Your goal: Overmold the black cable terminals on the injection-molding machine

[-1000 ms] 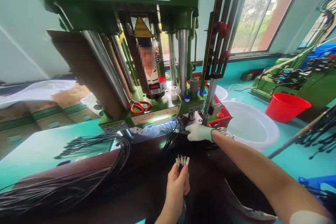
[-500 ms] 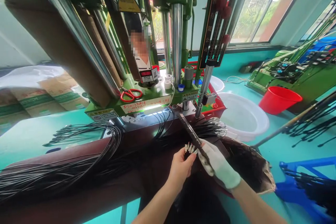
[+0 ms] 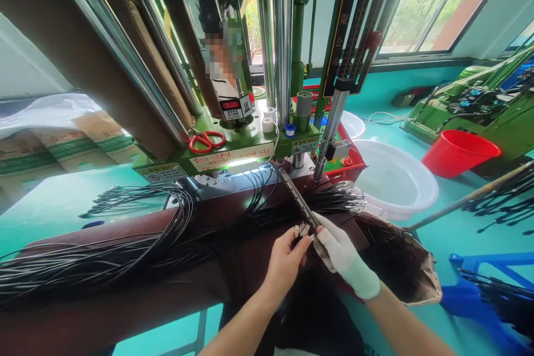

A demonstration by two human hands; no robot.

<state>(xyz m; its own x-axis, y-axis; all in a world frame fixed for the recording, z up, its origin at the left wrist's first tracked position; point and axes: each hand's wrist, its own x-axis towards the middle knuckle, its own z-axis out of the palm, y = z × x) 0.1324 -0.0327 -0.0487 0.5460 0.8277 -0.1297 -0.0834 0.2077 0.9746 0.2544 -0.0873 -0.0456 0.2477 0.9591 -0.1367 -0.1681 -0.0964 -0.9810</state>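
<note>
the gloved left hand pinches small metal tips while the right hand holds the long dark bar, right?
No: the head view shows the left hand bare as it pinches the small metal tips. The right hand, holding the long dark bar, wears the white glove.

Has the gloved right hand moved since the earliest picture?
Yes, the gloved right hand has moved away from the green press, toward the left hand.

The black panel reads "有限公司".

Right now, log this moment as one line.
left hand: pinching small metal pieces | right hand: gloved, gripping narrow bar | red-handled scissors: on green machine
</note>
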